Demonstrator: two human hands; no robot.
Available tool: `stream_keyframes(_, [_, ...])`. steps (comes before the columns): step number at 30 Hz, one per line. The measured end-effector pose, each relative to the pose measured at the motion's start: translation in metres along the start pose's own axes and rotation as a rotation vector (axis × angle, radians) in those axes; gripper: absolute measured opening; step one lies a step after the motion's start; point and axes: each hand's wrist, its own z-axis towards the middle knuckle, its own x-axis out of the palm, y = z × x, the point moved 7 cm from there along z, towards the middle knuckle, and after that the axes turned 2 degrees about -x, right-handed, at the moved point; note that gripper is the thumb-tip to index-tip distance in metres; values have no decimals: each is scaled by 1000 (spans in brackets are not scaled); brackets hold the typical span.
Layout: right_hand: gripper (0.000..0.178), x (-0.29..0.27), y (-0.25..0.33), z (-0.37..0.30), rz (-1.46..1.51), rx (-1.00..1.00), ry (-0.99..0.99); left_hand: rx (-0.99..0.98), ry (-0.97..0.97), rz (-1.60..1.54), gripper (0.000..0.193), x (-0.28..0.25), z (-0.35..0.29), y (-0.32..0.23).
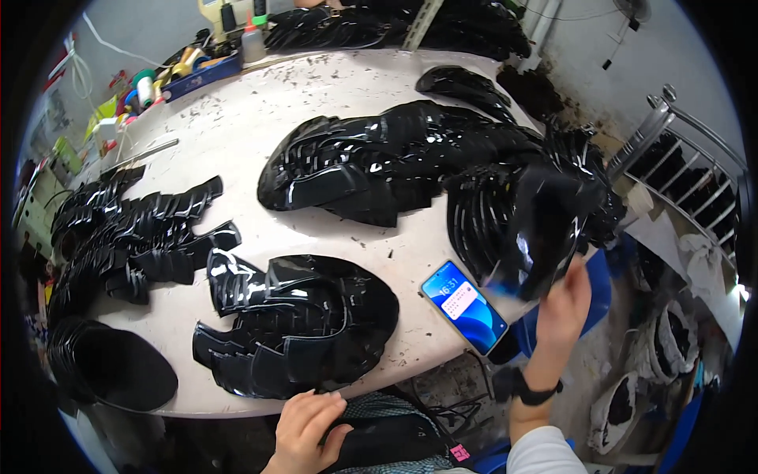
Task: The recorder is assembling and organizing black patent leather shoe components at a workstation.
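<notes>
My right hand grips the lower edge of a black glossy cut piece, raised at the right side of the table and slightly blurred. Behind it lies a fanned stack of similar black pieces. My left hand is at the table's front edge, its fingers stretched out and thumb apart, holding nothing visible. Just beyond its fingertips sits a rounded pile of overlapping glossy black pieces. Between my hands, a phone with a lit blue screen lies near the edge of the pale table.
A long heap of black pieces crosses the middle. More stacks lie at left, above nested oval pieces. A blue tray of spools and a bottle stand at the back. A metal rail rises at right.
</notes>
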Motion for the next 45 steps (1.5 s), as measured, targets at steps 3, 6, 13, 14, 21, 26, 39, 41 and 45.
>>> stream_keyframes(3, [29,75,4,-61,-20,108,549,-251,-338,-345,37,-17,6,10])
stream_keyframes(6, [22,147,5,-108,-92,-3,1032,-326,-252,-947,85,-2,-1,31])
stream_keyframes(13, [20,178,-17,-146,93,234,1214,-450,-53,-1193,48,-4,-26,32])
stream_keyframes(14, [20,175,-24,-137,94,402,983,-447,-42,-1193,51,-1,-29,33])
stream_keyframes(21, [20,206,-18,-136,363,56,964,-311,-69,-1177,58,3,-40,31])
stream_keyframes(26, [25,207,-5,-146,235,-50,910,-215,-207,-580,42,-28,-35,27])
stream_keyframes(39, [18,198,21,-153,101,147,1352,-225,215,-687,21,-43,-48,19])
stream_keyframes(41, [16,209,13,-144,-61,230,1469,-266,252,-706,24,-47,-41,24])
stream_keyframes(45, [28,238,-7,-91,-167,-129,1295,-312,323,-741,24,-36,-57,30])
